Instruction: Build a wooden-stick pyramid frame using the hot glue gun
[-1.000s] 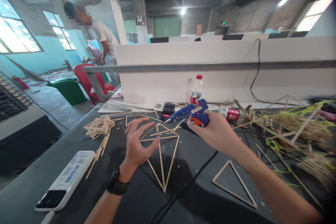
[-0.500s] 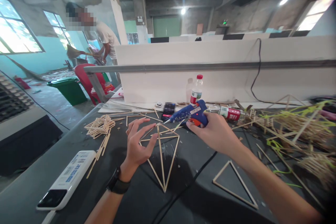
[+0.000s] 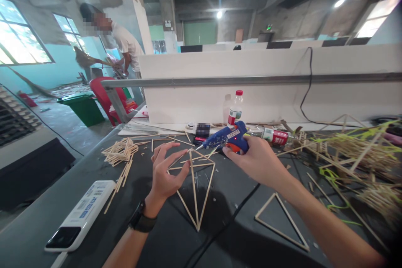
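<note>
My right hand (image 3: pixel 256 160) grips a blue hot glue gun (image 3: pixel 229 136) with an orange trigger, its nozzle pointing left toward the top of a stick frame (image 3: pixel 194 184). The frame is a kite-shaped figure of thin wooden sticks standing up from the dark table (image 3: pixel 220 243). My left hand (image 3: pixel 165 173) is at the frame's left side, thumb and fingertips pinching its upper sticks, the other fingers spread. A black watch sits on that wrist. The gun's black cord (image 3: pixel 232 217) trails toward me across the table.
A flat stick triangle (image 3: pixel 280 222) lies at right. Loose sticks (image 3: pixel 119 150) are piled at left, a tangle of stick structures (image 3: pixel 354 155) at right. A white device (image 3: pixel 80 215) lies near the left edge. Bottles (image 3: pixel 235 109) stand by the white partition. A person with a broom stands far left.
My left hand has closed slightly onto the frame's upper sticks. The glue gun has barely shifted. The person in the background has swung the broom.
</note>
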`<state>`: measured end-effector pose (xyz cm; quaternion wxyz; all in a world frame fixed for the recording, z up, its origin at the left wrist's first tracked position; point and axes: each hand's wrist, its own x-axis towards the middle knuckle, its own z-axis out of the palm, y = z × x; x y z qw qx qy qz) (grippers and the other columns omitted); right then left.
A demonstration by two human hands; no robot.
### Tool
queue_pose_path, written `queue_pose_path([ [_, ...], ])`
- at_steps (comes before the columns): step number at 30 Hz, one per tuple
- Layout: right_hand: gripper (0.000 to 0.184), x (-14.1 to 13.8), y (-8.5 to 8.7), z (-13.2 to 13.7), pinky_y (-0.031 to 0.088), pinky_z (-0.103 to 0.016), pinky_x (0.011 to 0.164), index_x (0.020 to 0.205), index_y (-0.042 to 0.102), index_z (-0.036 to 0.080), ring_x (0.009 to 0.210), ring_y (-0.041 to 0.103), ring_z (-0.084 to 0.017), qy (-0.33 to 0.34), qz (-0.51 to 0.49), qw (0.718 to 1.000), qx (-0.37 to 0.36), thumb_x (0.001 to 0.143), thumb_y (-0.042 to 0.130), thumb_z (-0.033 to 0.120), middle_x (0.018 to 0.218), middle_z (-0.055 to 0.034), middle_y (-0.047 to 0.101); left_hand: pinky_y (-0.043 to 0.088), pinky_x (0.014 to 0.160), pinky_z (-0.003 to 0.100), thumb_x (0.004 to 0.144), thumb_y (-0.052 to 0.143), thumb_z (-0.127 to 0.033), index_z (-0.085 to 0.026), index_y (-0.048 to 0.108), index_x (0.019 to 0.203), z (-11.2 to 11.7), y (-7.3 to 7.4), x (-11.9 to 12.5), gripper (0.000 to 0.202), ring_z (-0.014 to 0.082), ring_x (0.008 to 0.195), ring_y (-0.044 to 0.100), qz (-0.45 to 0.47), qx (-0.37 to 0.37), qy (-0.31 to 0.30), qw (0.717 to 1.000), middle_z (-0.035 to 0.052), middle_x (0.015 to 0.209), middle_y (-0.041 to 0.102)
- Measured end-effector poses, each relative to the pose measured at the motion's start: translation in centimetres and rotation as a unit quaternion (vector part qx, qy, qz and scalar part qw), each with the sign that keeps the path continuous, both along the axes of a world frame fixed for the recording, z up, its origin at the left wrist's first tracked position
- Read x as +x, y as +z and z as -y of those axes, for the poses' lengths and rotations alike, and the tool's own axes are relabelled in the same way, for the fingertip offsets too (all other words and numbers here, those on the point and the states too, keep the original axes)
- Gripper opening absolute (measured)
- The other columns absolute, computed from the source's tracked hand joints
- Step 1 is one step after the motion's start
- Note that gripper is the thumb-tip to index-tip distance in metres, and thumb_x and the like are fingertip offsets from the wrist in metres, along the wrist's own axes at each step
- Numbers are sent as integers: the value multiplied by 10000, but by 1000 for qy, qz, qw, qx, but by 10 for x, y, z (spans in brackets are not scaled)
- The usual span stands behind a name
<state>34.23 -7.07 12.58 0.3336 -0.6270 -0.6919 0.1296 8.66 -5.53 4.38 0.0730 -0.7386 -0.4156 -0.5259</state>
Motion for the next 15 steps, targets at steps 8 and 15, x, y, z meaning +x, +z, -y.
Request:
queue_pose_path([
  [8,302,-1,3,1,336,-287,456,590,468,231,459,435,-129,1,0,1000,2,791,618,399,492,27,535,433,991,476,794,743,-251,-249,742,1028,0,0,0,234,277,1138,566,-2,5,6,1000,76,1185,643],
  [15,296,0,3,2,348,-285,468,605,480,228,468,456,-131,-1,1,1000,1,799,616,405,500,32,545,425,1002,470,795,748,-207,-257,734,1067,0,-1,1,276,261,1124,572,1,28,3,1000,70,1176,645],
])
